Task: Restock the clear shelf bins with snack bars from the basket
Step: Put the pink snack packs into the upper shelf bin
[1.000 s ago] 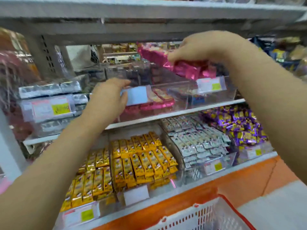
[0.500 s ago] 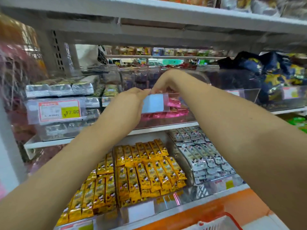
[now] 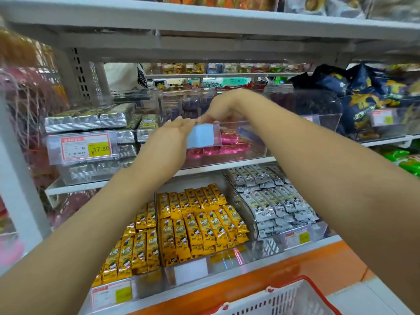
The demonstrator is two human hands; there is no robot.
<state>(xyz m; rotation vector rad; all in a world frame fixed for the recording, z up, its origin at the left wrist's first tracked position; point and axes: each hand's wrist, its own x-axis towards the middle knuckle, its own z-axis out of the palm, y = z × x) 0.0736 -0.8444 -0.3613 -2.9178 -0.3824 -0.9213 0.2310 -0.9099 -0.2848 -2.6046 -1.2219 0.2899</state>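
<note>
The right hand (image 3: 223,108), no longer carrying pink snack bars (image 3: 229,138), curls over the front rim of the clear bin (image 3: 250,153) where they now lie, the left hand (image 3: 172,137) open-fingered against its label holder (image 3: 203,135), so this load looks placed and the basket (image 3: 284,301) below the forearms is likely next.

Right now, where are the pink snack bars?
Head view, centre: pink bars lie in the clear bin on the middle shelf, behind the blank label, right of silver packs.

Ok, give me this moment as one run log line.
bin: pink bars inside | left hand: flat against label | right hand: touches label top, grip unclear | basket: lower edge of view
</note>
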